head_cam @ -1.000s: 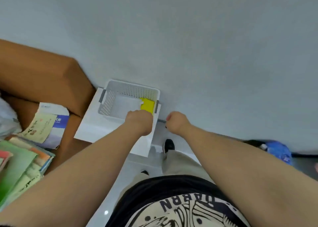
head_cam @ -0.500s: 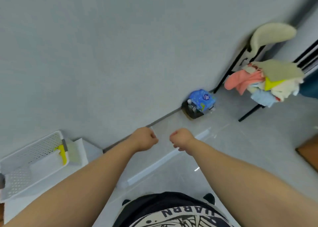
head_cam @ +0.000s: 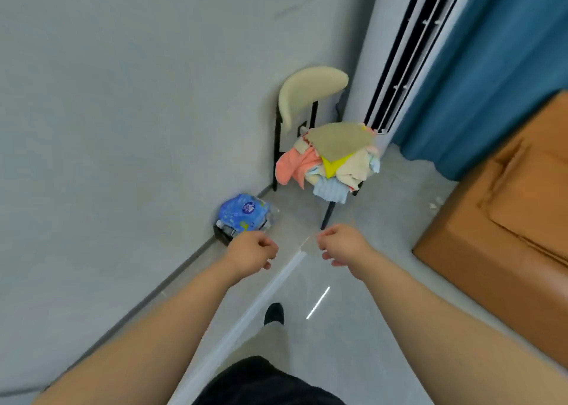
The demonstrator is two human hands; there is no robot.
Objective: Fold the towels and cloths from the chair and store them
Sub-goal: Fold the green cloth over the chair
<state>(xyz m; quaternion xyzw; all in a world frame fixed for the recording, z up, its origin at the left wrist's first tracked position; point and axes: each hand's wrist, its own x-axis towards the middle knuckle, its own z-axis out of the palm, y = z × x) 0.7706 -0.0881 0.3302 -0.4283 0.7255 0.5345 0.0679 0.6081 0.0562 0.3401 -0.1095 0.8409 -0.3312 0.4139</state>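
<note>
Empty-handed in front of the loaded chair

I see the towels and cloths lying in a loose, unfolded heap on the seat of the chair in the corner, some spilling over the front edge, so I judge the next piece has yet to be picked. My left hand and right hand are held out over the floor, well short of the heap. The fingers of both are curled in, and as far as this wide view shows, they hold nothing.
</note>
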